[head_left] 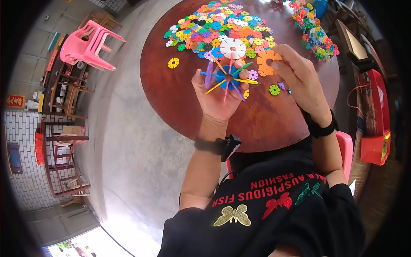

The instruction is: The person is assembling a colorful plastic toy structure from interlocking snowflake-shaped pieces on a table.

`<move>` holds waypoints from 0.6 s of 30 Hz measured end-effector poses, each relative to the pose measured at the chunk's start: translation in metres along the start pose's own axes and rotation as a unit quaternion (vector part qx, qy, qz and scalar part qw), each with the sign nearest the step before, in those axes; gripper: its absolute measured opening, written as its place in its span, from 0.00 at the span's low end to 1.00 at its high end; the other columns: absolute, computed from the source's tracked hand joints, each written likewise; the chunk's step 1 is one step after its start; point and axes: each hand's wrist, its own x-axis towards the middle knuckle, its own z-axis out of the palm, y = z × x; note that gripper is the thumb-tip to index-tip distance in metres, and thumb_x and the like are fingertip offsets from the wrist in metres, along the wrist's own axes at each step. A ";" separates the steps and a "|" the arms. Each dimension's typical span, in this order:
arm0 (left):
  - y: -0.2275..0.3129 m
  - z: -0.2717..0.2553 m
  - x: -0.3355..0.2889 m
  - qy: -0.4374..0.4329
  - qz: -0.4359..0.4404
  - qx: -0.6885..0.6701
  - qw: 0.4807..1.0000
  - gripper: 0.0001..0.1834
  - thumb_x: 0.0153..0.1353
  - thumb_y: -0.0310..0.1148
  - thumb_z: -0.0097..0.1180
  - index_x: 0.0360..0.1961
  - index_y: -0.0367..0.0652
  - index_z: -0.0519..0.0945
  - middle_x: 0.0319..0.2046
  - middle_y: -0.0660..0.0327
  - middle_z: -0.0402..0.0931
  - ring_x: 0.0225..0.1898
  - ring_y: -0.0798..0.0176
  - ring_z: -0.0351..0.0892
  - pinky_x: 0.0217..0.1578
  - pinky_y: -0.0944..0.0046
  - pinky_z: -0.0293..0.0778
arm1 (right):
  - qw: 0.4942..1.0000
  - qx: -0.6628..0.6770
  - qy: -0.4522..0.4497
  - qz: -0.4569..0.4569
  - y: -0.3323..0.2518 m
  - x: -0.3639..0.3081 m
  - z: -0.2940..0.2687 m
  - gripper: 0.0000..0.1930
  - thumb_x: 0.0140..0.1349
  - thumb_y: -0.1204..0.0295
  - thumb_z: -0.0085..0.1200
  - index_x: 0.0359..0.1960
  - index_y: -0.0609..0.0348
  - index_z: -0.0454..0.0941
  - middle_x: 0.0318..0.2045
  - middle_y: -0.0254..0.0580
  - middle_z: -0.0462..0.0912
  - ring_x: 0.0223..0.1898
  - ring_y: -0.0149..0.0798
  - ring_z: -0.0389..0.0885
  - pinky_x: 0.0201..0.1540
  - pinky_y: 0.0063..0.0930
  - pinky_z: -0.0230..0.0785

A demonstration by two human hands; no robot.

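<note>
My left hand point(218, 100) is raised over the round table and closed around a flower-like build of plastic notched discs. At its middle is a blue disc point(222, 80), with several coloured discs slotted around it, mostly seen edge-on. A purple disc point(209, 75) on its left side shows partly tilted. Behind the build's far edge is a large white disc point(233, 46); whether it is attached, I cannot tell. To the right, my right hand point(302, 77) pinches an orange notched disc point(267, 60) between thumb and fingers, apart from the blue disc.
A wide pile of coloured notched discs point(214, 26) covers the far part of the brown table point(265, 124). Loose discs, among them a yellow one point(173, 63) and a green one point(274, 90), lie nearer. A joined disc structure point(317, 36) stands far right. Pink stacked chairs point(87, 45) stand left.
</note>
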 end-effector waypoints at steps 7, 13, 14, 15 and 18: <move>-0.001 -0.005 0.001 -0.013 -0.013 -0.007 1.000 0.42 0.55 0.59 0.49 0.61 0.37 0.62 0.45 0.50 0.70 0.44 0.50 0.71 0.39 0.54 0.76 | 1.000 -0.023 0.003 -0.020 -0.008 0.004 0.004 0.10 0.56 0.77 0.51 0.40 0.60 0.67 0.17 0.46 0.71 0.20 0.47 0.72 0.24 0.33 0.61; -0.001 -0.004 0.001 -0.042 -0.031 -0.006 0.999 0.43 0.54 0.59 0.49 0.62 0.36 0.60 0.45 0.49 0.68 0.44 0.50 0.71 0.40 0.53 0.76 | 0.999 -0.020 0.007 -0.045 -0.008 0.004 0.005 0.07 0.56 0.78 0.49 0.37 0.60 0.68 0.18 0.47 0.70 0.21 0.48 0.73 0.25 0.34 0.62; -0.002 -0.005 0.001 -0.045 -0.038 -0.010 0.998 0.43 0.54 0.59 0.50 0.61 0.36 0.61 0.45 0.50 0.68 0.43 0.51 0.71 0.40 0.54 0.76 | 0.999 -0.020 0.006 -0.044 -0.007 0.003 0.004 0.07 0.56 0.78 0.49 0.37 0.60 0.68 0.18 0.47 0.70 0.21 0.48 0.73 0.25 0.34 0.62; -0.002 -0.005 0.000 -0.045 -0.038 -0.010 0.998 0.43 0.54 0.59 0.50 0.61 0.36 0.61 0.45 0.50 0.68 0.43 0.51 0.71 0.40 0.54 0.76 | 0.999 -0.026 -0.012 -0.046 -0.007 0.003 0.003 0.07 0.56 0.78 0.49 0.36 0.60 0.68 0.18 0.47 0.70 0.21 0.49 0.73 0.25 0.35 0.62; -0.004 -0.004 -0.001 -0.043 -0.045 -0.008 0.998 0.42 0.53 0.59 0.50 0.59 0.36 0.64 0.44 0.49 0.69 0.43 0.51 0.71 0.39 0.56 0.75 | 0.999 -0.017 -0.033 -0.037 -0.007 0.001 0.005 0.06 0.56 0.79 0.47 0.35 0.60 0.67 0.18 0.48 0.70 0.22 0.50 0.73 0.26 0.36 0.63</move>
